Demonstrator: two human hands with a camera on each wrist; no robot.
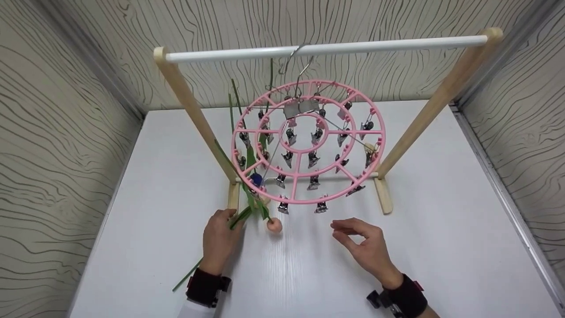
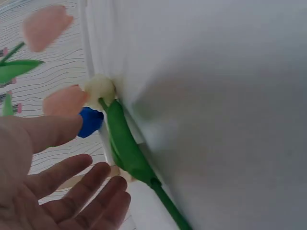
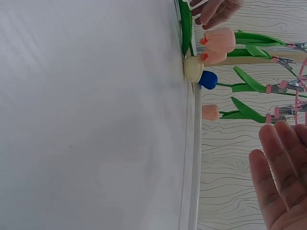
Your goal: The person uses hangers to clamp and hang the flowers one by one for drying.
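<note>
My left hand (image 1: pixel 223 236) rests low over the table at the left, its fingers spread in the left wrist view. Beside it lies an artificial white tulip (image 2: pixel 100 88) with a green stem (image 2: pixel 168 206), part of which passes under the hand in the head view. Pink tulips (image 3: pixel 220 39) and a blue tulip (image 3: pixel 208 79) hang head down from clips on a round pink drying hanger (image 1: pixel 375 132). My right hand (image 1: pixel 366 247) hovers in front of the hanger, holding nothing, its thumb and fingers loosely bent.
The hanger hooks over a white rod (image 1: pixel 353 47) between two wooden posts (image 1: pixel 441 101). Several metal clips (image 1: pixel 313 182) dangle from its rings. A wooden foot (image 1: pixel 384 196) stands on the white table (image 1: pixel 441 212). Wood-grain panels (image 1: pixel 397 22) enclose the table.
</note>
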